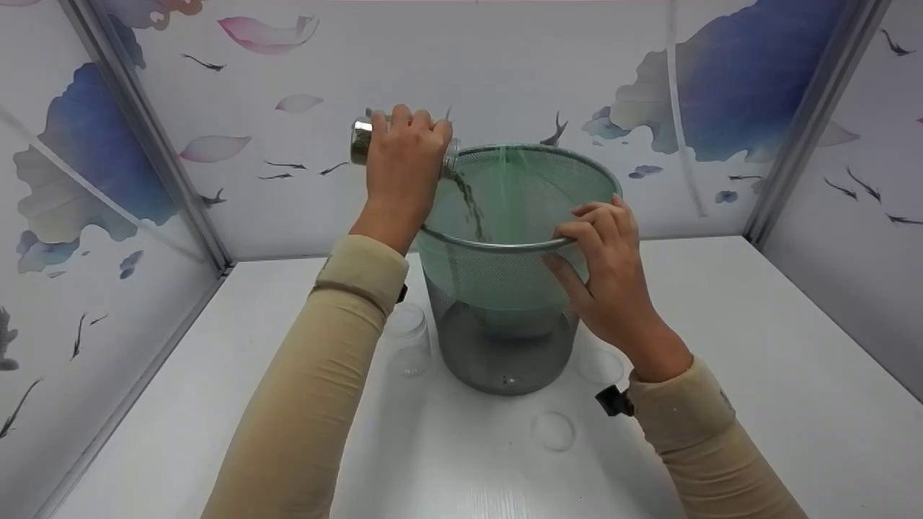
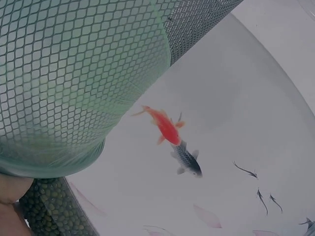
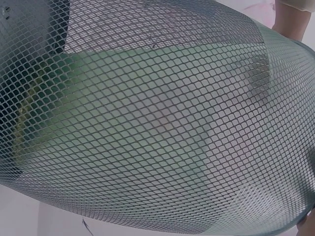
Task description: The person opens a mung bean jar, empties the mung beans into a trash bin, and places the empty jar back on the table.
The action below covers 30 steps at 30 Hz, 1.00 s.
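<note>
My left hand [image 1: 406, 162] grips a clear jar [image 1: 361, 141] of small green beans, tipped sideways at the left rim of a grey mesh wastebasket [image 1: 505, 360]. A thin stream of beans [image 1: 472, 205] falls from its mouth into the basket. A thin green plastic bag [image 1: 497, 281] lines the basket's upper part and folds over the rim. On the right, my right hand [image 1: 609, 270] holds the rim, fingers over the top and thumb outside. In the left wrist view, beans [image 2: 54, 206] show through the jar wall. Through the mesh in the right wrist view, the green liner [image 3: 147, 98] hangs inside.
Another clear jar [image 1: 409, 342] stands on the white table [image 1: 288, 346], left of the basket. Two clear round lids or rings lie near its base, one in front [image 1: 554, 431] and one at right [image 1: 601, 366]. Printed panels [image 1: 447, 65] enclose the back and sides.
</note>
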Each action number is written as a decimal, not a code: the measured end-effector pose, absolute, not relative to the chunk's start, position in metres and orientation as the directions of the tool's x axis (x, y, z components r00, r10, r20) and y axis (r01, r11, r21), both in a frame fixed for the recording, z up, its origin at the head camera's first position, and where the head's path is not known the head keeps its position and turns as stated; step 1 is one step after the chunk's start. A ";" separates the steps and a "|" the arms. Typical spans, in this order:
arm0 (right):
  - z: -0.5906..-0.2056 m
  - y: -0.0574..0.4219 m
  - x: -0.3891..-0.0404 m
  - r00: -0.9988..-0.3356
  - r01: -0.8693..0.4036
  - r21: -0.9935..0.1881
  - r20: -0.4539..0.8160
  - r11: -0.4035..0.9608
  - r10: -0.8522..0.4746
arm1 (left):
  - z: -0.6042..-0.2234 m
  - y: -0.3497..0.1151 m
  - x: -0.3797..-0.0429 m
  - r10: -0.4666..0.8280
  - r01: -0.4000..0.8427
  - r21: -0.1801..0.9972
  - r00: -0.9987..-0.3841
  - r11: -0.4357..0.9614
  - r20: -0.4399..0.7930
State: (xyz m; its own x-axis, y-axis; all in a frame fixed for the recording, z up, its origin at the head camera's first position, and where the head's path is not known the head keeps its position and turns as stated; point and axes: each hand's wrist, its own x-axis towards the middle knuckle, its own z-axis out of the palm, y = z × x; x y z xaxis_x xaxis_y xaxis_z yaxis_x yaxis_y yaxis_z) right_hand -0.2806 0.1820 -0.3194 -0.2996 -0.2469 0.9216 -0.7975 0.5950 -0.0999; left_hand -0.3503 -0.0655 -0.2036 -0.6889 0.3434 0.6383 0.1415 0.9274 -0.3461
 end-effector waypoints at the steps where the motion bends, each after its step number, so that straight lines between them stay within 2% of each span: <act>1: -0.319 0.182 -0.281 -0.299 -0.798 -0.100 0.922 0.594 -0.246 | -0.204 -0.066 -0.351 0.346 0.145 -0.346 -0.685 0.927 0.640; 10: -0.320 0.182 -0.280 -0.298 -0.803 -0.101 0.922 0.588 -0.249 | -0.203 -0.066 -0.351 0.374 0.171 -0.355 -0.663 0.919 0.649; 17: -0.319 0.182 -0.280 -0.305 -0.800 -0.105 0.919 0.591 -0.249 | -0.204 -0.067 -0.353 0.426 0.187 -0.401 -0.606 0.897 0.671; 30: -0.320 0.182 -0.280 -0.309 -0.796 -0.104 0.917 0.596 -0.253 | -0.204 -0.067 -0.352 0.463 0.210 -0.422 -0.549 0.882 0.696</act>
State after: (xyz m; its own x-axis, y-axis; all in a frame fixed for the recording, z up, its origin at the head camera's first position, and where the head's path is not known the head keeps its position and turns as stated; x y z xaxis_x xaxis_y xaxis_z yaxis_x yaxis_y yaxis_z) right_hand -0.2805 0.1823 -0.3199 -0.3093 -0.2529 0.9167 -0.7962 0.5961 -0.1042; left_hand -0.3517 -0.0669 -0.2041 -0.5491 0.4630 0.6958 0.2095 0.8822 -0.4217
